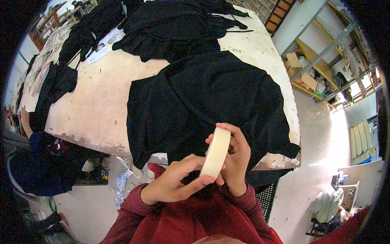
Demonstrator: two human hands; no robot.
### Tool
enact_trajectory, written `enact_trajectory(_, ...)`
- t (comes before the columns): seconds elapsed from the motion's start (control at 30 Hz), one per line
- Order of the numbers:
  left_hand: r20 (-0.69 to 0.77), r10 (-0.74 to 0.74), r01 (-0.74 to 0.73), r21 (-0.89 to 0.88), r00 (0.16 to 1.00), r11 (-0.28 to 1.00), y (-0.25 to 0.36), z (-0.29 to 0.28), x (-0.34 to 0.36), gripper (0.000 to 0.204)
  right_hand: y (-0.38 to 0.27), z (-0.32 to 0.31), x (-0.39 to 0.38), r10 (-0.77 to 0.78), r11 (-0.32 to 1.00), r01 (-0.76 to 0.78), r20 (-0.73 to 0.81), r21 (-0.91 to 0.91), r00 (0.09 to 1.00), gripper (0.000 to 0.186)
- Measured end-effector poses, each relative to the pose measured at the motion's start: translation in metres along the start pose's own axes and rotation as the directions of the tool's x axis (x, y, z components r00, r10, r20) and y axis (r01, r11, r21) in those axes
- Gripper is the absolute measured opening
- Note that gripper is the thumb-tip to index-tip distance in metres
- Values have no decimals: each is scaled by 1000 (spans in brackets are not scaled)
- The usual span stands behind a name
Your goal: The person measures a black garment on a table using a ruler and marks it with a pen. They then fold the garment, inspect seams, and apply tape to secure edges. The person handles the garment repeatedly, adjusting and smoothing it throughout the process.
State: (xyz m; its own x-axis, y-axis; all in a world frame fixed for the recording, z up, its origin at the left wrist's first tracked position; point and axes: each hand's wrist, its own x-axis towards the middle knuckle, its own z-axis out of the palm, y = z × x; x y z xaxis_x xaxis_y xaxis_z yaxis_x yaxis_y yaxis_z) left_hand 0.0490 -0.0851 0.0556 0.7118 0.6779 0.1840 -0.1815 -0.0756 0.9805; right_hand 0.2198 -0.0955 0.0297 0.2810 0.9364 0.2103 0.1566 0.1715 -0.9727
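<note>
- Head view: I look down on both of the wearer's hands, close together and closed around one roll of tape, cream-coloured and seen mostly from its outer band.
- I see the left hand gripping the lower end of the roll, its thumb pressed near the bottom of the band.
- I see the right hand on the roll's right side, a finger hooked across the top; some of its other fingers are partly hidden from me.
- The roll stands tilted, its top leaning to the right, held in front of the near edge of the surface.
- Just beyond the hands I have a large black cloth spread on the surface, folds running across it, its near part hanging over the edge.
- Farther up I make out more black garments and, left of them, a white paper sheet.
- At my left a co-worker in dark clothes sits by the surface; one hand rests near its edge.
- On the floor, left of the wearer, I spot a clear plastic bottle.
- To the right I see a metal-framed shelf with cardboard boxes, and another person in a pale top lower down.
</note>
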Motion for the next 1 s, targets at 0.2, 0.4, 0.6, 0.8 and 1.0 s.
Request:
enact_trajectory(0.2,-15,34,-34,25,999,999,-2,0,1,29,-8,-1,4,-55,996,62,111,-66,992,50)
enact_trajectory(0.4,36,-85,88,-95,996,992,6,-1,-5,29,-13,-9,6,-589,722,604,158,-338,793,45)
enact_trajectory(0.6,3,17,-17,25,1000,1000,3,2,0,34,-5,-3,-4,-13,999,11,-51,-39,999,37)
enact_trajectory(0.8,-38,-80,75,-117,996,990,-1,2,-8,25,-9,-3,0,-171,983,172,17,-67,985,36)
enact_trajectory(1.0,-160,170,-171,4,972,985,-22,-15,-3,25,-18,-17,0,-544,795,542,74,-272,836,46)
